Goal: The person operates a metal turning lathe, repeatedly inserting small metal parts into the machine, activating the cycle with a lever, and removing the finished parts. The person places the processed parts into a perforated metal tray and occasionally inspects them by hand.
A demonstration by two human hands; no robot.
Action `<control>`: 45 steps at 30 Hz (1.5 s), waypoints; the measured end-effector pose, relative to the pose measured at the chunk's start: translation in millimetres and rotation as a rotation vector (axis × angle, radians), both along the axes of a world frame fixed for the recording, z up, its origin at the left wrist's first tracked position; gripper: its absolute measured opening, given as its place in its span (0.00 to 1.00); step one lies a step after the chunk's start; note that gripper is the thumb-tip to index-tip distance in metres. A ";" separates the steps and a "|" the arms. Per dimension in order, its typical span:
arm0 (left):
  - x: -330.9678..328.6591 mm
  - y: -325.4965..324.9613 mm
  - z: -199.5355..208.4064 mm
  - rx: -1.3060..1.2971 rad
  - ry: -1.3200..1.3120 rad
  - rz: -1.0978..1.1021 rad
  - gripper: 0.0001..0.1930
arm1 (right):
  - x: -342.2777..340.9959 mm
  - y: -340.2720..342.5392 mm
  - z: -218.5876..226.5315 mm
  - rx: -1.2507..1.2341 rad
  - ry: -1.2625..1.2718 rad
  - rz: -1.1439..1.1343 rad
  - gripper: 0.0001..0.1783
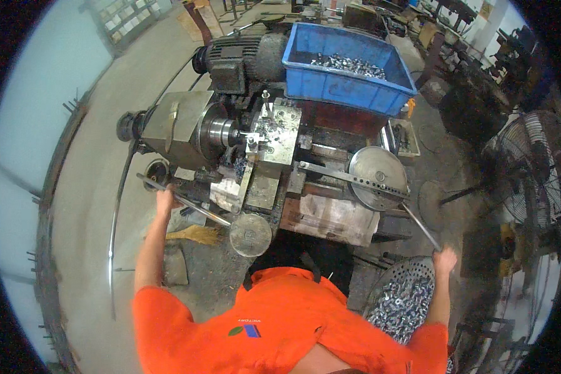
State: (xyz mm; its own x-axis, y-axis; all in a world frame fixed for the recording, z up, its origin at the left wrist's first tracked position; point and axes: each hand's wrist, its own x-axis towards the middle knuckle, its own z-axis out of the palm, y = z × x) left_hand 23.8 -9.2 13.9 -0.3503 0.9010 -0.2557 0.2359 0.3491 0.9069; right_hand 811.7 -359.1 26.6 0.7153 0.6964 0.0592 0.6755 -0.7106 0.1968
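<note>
My left hand is closed around a long metal lever that runs to a round metal disc at the front of a small lathe. Far to the right, my right hand grips the end of another lever, joined to a larger disc with a drilled flat bar across it. Between the two levers sits the tool block, strewn with metal chips. Its tool reaches close to the spindle chuck; whether they touch I cannot tell.
Behind the lathe, a blue crate holds many small metal parts. A perforated basket of similar parts stands low by my right arm. A motor sits at the back, a broom head lies at left, and a fan stands right.
</note>
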 end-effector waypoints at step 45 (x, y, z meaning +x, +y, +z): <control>-149.9 -114.9 136.5 0.185 1.139 0.079 0.17 | -461.8 394.5 152.8 0.241 0.575 1.237 0.15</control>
State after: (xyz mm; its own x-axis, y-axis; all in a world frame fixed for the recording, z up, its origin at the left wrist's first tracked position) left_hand -126.1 -124.0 150.4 -0.3505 0.8570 0.3779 0.9329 0.2837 0.2218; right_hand 350.0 35.4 179.3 -0.3889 0.9040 0.1778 0.8284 0.4275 -0.3620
